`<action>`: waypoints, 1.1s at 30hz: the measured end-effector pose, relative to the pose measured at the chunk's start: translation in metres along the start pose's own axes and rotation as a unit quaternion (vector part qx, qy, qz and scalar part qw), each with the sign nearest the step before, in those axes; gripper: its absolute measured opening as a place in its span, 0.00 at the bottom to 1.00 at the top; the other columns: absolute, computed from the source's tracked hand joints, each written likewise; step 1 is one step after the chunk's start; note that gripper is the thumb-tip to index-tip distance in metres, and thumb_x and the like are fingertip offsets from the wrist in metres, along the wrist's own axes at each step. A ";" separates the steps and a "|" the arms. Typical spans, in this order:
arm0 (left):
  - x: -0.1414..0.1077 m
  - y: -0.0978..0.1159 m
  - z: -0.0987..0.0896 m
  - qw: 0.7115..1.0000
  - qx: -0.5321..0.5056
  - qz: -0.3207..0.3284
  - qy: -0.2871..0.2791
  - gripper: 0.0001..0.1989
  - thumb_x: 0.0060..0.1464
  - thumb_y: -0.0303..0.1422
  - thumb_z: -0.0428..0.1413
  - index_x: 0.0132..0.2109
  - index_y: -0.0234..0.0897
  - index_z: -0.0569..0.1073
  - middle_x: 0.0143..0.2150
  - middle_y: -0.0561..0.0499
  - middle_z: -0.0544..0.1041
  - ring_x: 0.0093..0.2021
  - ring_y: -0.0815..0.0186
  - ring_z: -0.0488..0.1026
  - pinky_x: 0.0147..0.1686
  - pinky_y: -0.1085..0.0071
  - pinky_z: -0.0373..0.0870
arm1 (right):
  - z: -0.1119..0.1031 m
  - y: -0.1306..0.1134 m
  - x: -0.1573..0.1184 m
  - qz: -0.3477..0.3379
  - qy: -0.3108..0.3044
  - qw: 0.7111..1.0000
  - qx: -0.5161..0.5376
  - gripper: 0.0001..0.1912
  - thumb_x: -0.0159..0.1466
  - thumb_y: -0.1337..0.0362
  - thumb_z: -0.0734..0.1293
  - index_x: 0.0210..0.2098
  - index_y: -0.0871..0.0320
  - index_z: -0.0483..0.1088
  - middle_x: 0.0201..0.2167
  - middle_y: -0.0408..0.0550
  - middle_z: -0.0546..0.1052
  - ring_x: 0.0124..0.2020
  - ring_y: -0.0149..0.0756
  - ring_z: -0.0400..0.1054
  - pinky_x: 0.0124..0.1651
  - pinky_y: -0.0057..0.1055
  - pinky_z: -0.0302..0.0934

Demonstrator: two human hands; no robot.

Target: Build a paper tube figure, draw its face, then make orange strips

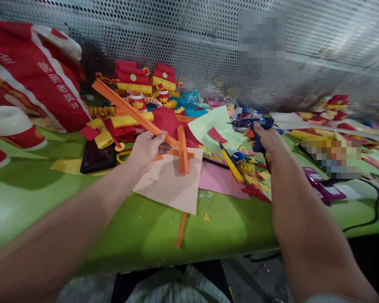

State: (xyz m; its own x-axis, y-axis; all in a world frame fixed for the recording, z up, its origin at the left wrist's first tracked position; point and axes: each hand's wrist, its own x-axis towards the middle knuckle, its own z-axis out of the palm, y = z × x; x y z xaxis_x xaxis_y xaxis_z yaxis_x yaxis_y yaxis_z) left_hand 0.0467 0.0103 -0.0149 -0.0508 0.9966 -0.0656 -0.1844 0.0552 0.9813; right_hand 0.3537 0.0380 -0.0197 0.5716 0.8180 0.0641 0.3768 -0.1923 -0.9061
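Observation:
My left hand [148, 149] pinches a long folded orange paper strip [129, 110] near its lower end, and the strip slants up to the left. Just right of those fingers, a shorter folded orange piece [183, 151] rests over a pale pink paper sheet [173, 185]. My right hand [268, 139] is wrapped round the handle of a blue glue gun [259, 132], whose nozzle points left. Between the hands lie a light green sheet [216, 126], a red paper scrap [217, 135] and a yellow-handled craft knife [232, 164].
Red and yellow paper models [132, 78] stand at the back before a perforated metal panel [189, 38]. Left are a red bag [34, 75], paper cups [19, 128] and a dark phone [97, 158]. A purple device [324, 185] with a black cable lies right on the green table [227, 227].

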 end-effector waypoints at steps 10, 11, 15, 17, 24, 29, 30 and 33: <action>0.000 -0.003 0.000 0.999 0.019 -0.014 -0.032 0.09 0.55 0.24 0.53 0.26 0.32 0.70 0.24 0.48 0.77 0.21 0.69 0.73 0.29 0.72 0.73 | -0.006 0.023 0.020 0.034 0.079 0.969 -0.233 0.16 0.49 0.56 0.72 0.16 0.56 0.64 0.17 0.56 0.68 0.36 0.59 0.68 0.38 0.52 0.61; 0.001 -0.003 0.000 0.999 0.025 -0.015 -0.033 0.09 0.55 0.24 0.53 0.27 0.32 0.71 0.24 0.47 0.77 0.22 0.69 0.74 0.29 0.72 0.72 | -0.005 0.018 0.017 0.024 0.085 0.960 -0.264 0.15 0.50 0.56 0.72 0.17 0.58 0.66 0.22 0.60 0.71 0.39 0.62 0.67 0.40 0.54 0.59; 0.001 -0.002 -0.001 0.999 0.040 -0.022 -0.029 0.08 0.54 0.24 0.54 0.27 0.32 0.71 0.23 0.46 0.77 0.21 0.68 0.74 0.27 0.74 0.71 | 0.014 -0.011 -0.016 -0.163 0.033 0.915 -0.366 0.12 0.60 0.60 0.64 0.29 0.63 0.74 0.35 0.65 0.75 0.41 0.58 0.69 0.40 0.50 0.62; 0.000 -0.002 -0.001 0.998 0.044 -0.022 -0.027 0.08 0.54 0.24 0.54 0.26 0.32 0.71 0.23 0.47 0.77 0.21 0.69 0.73 0.26 0.74 0.70 | 0.033 -0.023 -0.042 -0.275 -0.053 0.893 -0.352 0.10 0.60 0.64 0.64 0.35 0.59 0.76 0.39 0.58 0.77 0.40 0.50 0.70 0.40 0.43 0.64; 0.000 -0.001 -0.002 0.998 0.046 -0.029 -0.034 0.06 0.52 0.24 0.54 0.27 0.33 0.71 0.24 0.47 0.77 0.21 0.68 0.74 0.24 0.74 0.69 | 0.084 -0.022 -0.103 -0.607 -0.254 0.658 -0.364 0.18 0.62 0.72 0.60 0.47 0.49 0.73 0.57 0.50 0.68 0.49 0.43 0.67 0.46 0.38 0.63; 0.002 -0.003 -0.005 0.997 0.042 -0.040 -0.053 0.04 0.49 0.26 0.57 0.27 0.32 0.72 0.24 0.48 0.77 0.20 0.69 0.73 0.23 0.75 0.67 | 0.088 -0.016 -0.097 -0.620 -0.246 0.651 -0.362 0.13 0.61 0.70 0.63 0.42 0.52 0.76 0.55 0.52 0.70 0.48 0.43 0.68 0.47 0.40 0.64; 0.003 -0.004 -0.005 0.997 0.038 -0.043 -0.055 0.03 0.49 0.26 0.57 0.28 0.32 0.73 0.24 0.47 0.77 0.21 0.69 0.73 0.23 0.75 0.67 | 0.088 -0.015 -0.095 -0.616 -0.240 0.666 -0.345 0.13 0.61 0.70 0.63 0.40 0.52 0.76 0.54 0.51 0.72 0.48 0.43 0.69 0.47 0.39 0.64; 0.003 -0.003 -0.005 0.996 0.018 -0.060 -0.063 0.05 0.49 0.25 0.56 0.27 0.32 0.73 0.23 0.48 0.77 0.21 0.68 0.73 0.23 0.74 0.68 | 0.087 -0.011 -0.090 -0.595 -0.207 0.730 -0.265 0.12 0.61 0.71 0.62 0.38 0.54 0.76 0.50 0.52 0.75 0.46 0.40 0.71 0.45 0.36 0.66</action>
State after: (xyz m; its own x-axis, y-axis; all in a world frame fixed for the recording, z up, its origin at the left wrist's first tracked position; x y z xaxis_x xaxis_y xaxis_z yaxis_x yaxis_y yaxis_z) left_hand 0.0421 0.0132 -0.0190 0.0925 0.9825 -0.1615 -0.1463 0.1739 0.9738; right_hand 0.2350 0.0139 -0.0515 -0.6183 0.6495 0.4427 0.7189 0.6949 -0.0154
